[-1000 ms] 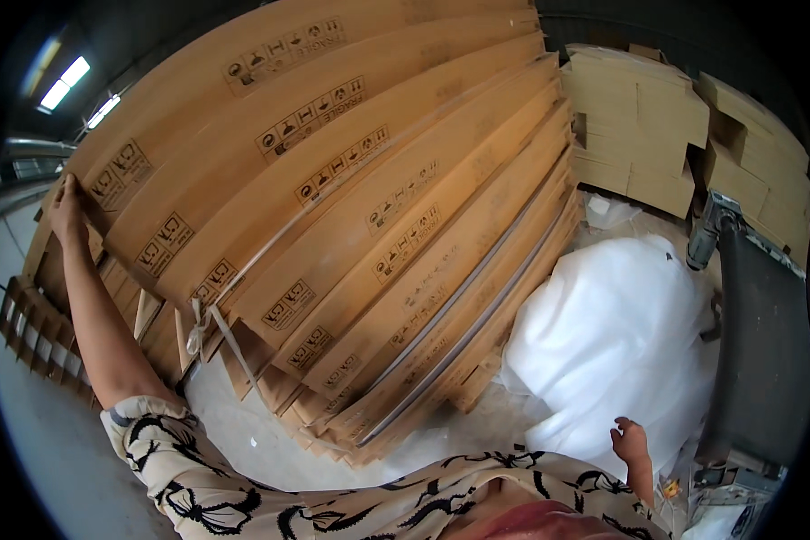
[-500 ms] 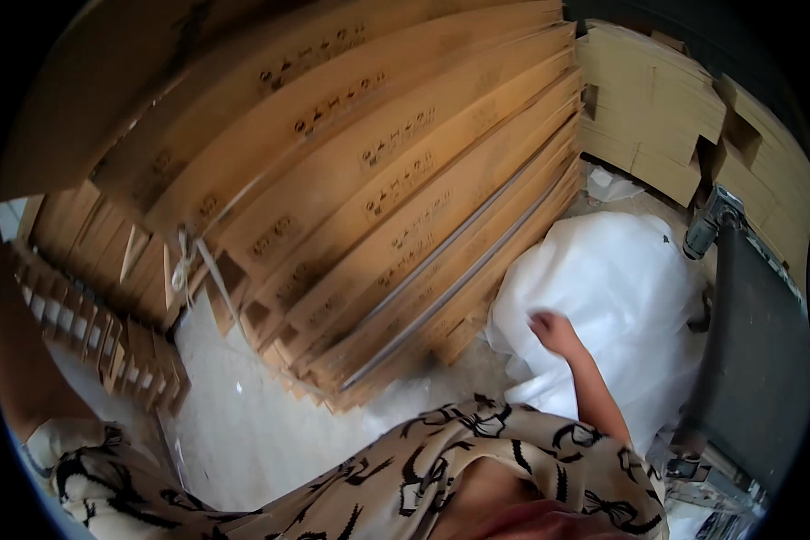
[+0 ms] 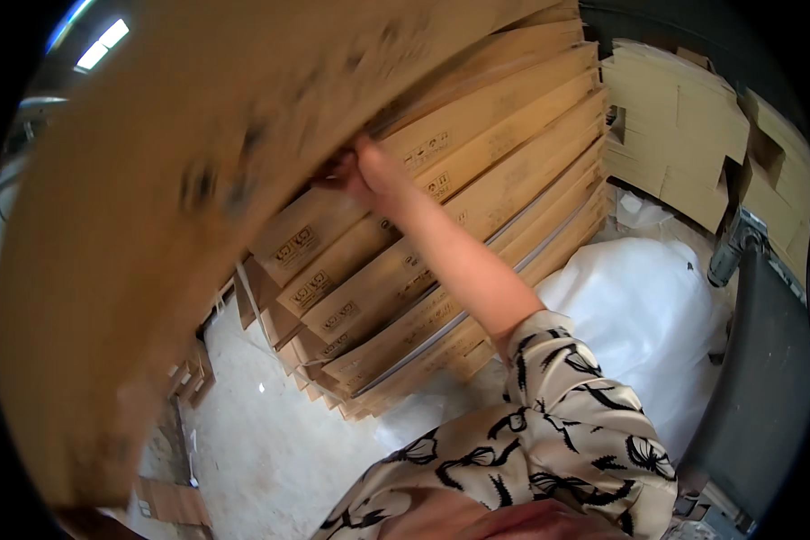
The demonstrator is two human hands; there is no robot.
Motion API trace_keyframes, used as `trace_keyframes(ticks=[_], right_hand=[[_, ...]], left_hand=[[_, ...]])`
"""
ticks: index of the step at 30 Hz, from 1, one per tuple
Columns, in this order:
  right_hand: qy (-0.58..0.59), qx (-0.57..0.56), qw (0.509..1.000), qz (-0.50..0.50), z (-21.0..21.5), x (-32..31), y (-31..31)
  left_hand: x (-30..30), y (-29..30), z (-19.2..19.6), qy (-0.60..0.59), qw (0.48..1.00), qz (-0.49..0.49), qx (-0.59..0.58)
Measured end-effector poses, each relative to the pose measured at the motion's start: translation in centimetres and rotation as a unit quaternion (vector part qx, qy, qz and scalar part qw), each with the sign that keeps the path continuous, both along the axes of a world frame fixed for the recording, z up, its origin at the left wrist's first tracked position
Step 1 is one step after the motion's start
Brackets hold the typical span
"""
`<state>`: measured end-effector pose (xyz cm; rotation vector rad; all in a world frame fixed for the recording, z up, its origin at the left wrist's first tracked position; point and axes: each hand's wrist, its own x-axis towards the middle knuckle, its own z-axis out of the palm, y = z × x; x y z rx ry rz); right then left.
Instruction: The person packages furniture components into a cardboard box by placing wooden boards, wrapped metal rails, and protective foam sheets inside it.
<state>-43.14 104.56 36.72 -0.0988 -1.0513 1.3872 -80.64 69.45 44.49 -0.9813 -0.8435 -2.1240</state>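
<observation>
A large brown cardboard carton (image 3: 189, 270), blurred and close, fills the left and upper left of the picture, tilted over the stack. My right hand (image 3: 360, 175) is at its lower edge, reaching across from the lower right. Its fingers curl in around that edge and partly disappear in shadow there. Beneath lies a tall stack of similar flat brown cartons (image 3: 504, 139) with printed marks, their edges fanned out. My left hand does not show; the big carton covers that side.
A white plastic-wrapped bundle (image 3: 634, 297) sits right of the stack. Beyond it stand pale cardboard sheets (image 3: 675, 126). A dark conveyor-like machine (image 3: 765, 360) runs along the right side. White strapping (image 3: 256, 301) hangs at the stack's near left corner above the grey floor (image 3: 261, 441).
My right hand has gone from over the white bundle up and left to the carton's edge. The upper carton has swung down across the left side, hiding my left arm and smaller stacks.
</observation>
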Motion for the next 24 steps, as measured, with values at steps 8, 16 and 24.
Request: trace_keyframes(ticks=[8,16,24], right_hand=[[0.306,0.018,0.943,0.134,-4.8,0.1,-1.1],[0.351,0.025,0.935,-0.053,-10.5,11.2,-10.9],[0.396,0.06,0.874,-0.275,-16.0,25.5,-28.9]], left_hand=[[-6.3,-1.8,-20.3,-0.302,0.95,-0.077,-0.03],[-2.2,3.8,-24.4,-0.311,0.915,-0.178,-0.184],[9.3,7.8,-24.5,-0.236,0.847,-0.356,-0.316]])
